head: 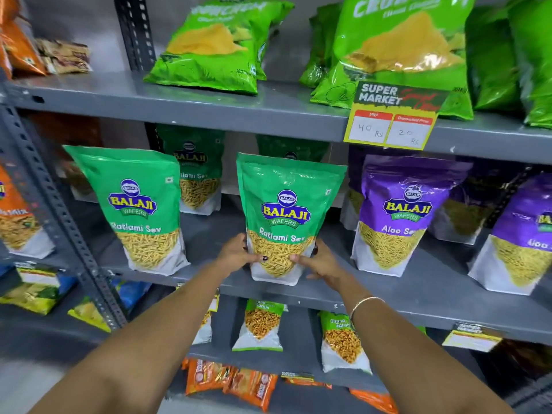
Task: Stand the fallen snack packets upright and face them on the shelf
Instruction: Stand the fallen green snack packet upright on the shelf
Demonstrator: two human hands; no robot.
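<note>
Both hands close on the lower sides of a green Ratlami Sev packet (288, 218): the left hand (239, 254) grips its left edge, the right hand (321, 262) its right, thumbs on the front. It stands upright at centre frame on the middle shelf (388, 297). Behind it, another green packet (291, 149) is mostly hidden. At the right edge, a purple Aloo Sev packet (525, 234) is cut off.
</note>
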